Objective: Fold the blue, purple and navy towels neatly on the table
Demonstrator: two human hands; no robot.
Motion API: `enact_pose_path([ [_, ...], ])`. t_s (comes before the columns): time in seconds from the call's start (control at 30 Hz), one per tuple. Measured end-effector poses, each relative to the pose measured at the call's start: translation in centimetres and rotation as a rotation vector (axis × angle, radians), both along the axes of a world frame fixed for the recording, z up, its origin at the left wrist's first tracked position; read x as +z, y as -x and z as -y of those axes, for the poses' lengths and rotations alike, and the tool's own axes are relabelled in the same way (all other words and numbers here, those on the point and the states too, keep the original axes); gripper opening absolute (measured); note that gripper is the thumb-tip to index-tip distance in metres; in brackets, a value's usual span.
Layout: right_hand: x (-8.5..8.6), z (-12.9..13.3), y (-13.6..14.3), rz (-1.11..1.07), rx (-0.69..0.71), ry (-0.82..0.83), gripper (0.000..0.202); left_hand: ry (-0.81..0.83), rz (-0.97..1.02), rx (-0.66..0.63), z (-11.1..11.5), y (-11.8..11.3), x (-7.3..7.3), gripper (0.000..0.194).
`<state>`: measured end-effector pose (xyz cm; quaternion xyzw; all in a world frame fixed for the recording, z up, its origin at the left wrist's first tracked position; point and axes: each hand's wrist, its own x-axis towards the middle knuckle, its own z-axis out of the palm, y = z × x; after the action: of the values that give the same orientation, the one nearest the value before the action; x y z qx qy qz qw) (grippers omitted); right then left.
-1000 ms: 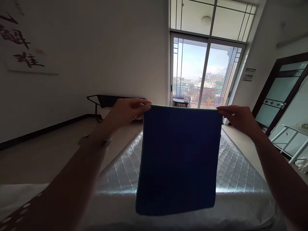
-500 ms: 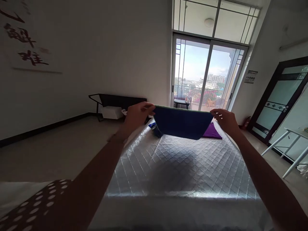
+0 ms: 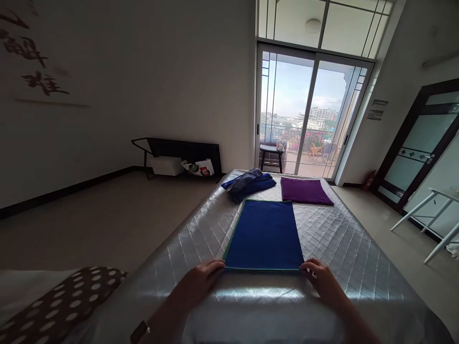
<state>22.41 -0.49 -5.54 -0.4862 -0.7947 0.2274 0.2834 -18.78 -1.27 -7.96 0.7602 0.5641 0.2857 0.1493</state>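
A blue cloth (image 3: 267,236) with a thin green edge lies flat on the silver quilted mattress (image 3: 333,248). My left hand (image 3: 202,279) pinches its near left corner, and my right hand (image 3: 319,277) pinches the near right corner. Beyond it, to the right, is a flat purple cloth (image 3: 306,191). A crumpled dark blue heap of fabric (image 3: 249,184) rests at the far left of the mattress.
A brown polka-dot fabric (image 3: 64,306) is at the lower left. Against the wall stands a black bench (image 3: 182,148), with a white box (image 3: 167,165) and a printed bag (image 3: 199,168) below its top. White table legs (image 3: 416,210) are at the right, near a dark-framed door (image 3: 416,148).
Both hands have come down and closer with the blue cloth. It was held up in the air and now lies spread on the mattress, so the purple cloth shows fully.
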Motion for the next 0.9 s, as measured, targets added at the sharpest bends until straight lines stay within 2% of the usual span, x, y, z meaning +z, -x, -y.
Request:
enact_pose_path([
  [0.3,1.4,1.2,-0.3,0.195,0.087,-0.02,0.03,-0.135,-0.154,-0.033,1.2,0.8,-0.9,0.032],
  [0.47,2.1,1.4,-0.4,0.204,0.126,0.07,0.026,-0.259,-0.2,-0.069,1.9,0.6,-1.1,0.027],
  [0.6,2.5,1.0,-0.8,0.217,0.16,0.155,0.024,-0.288,-0.236,-0.07,2.3,0.5,-1.2,0.024],
  [0.7,3.2,0.4,-0.9,0.24,0.185,0.213,0.021,-0.255,-0.296,-0.062,2.5,0.4,-0.4,0.022],
  [0.77,3.7,-0.3,-0.3,0.241,0.161,0.189,0.027,-0.23,-0.322,-0.058,2.3,-0.4,0.8,0.021],
  [0.83,4.0,-1.4,1.1,0.208,0.066,0.088,0.035,-0.219,-0.308,-0.065,1.3,-2.4,2.3,0.022],
  [0.9,3.9,-2.6,3.1,0.198,-0.071,-0.015,0.04,-0.215,-0.264,-0.099,-0.5,-5.8,3.6,0.028],
])
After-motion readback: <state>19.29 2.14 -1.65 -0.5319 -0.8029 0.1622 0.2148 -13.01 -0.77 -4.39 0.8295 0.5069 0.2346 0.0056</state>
